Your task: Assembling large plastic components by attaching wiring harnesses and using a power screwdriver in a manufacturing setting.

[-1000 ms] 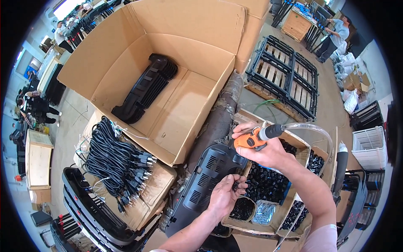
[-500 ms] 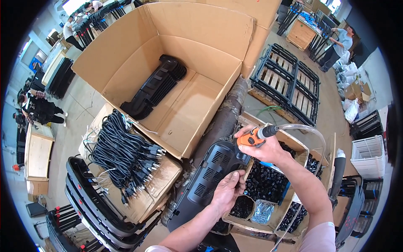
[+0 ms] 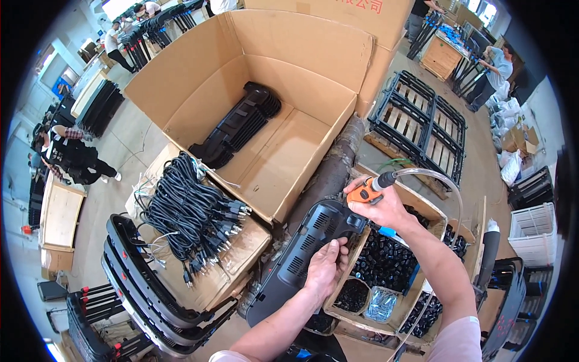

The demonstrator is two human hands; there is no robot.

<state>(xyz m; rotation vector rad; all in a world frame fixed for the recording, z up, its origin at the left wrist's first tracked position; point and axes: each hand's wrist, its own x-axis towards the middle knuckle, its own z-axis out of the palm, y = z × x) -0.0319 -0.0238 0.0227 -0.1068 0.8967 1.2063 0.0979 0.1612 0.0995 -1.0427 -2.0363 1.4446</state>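
Note:
A long black plastic housing (image 3: 289,271) with vent slots lies slantwise before me across a worn, thick roll-like support. My right hand (image 3: 381,205) is wrapped round an orange air screwdriver (image 3: 363,192), with a clear hose (image 3: 437,175) running from its grey end. The tool is over the housing's far end; its tip is hidden behind my hand and the housing. My left hand (image 3: 327,265) is closed at the housing's right edge, thumb against the fingers; any small thing between them is hidden.
To the right stands a divided wooden bin (image 3: 338,311) of black knobs, with a tub of screws (image 3: 381,303). Bundled black cables (image 3: 181,211) lie on cardboard at left, above stacked curved frames (image 3: 142,289). A large carton (image 3: 289,163) holds nested black housings (image 3: 238,123). Several people work farther off.
The whole view has shifted slightly, so things sit a little farther right and lower. Both hands keep their places on the housing and screwdriver. A person at far left has changed posture.

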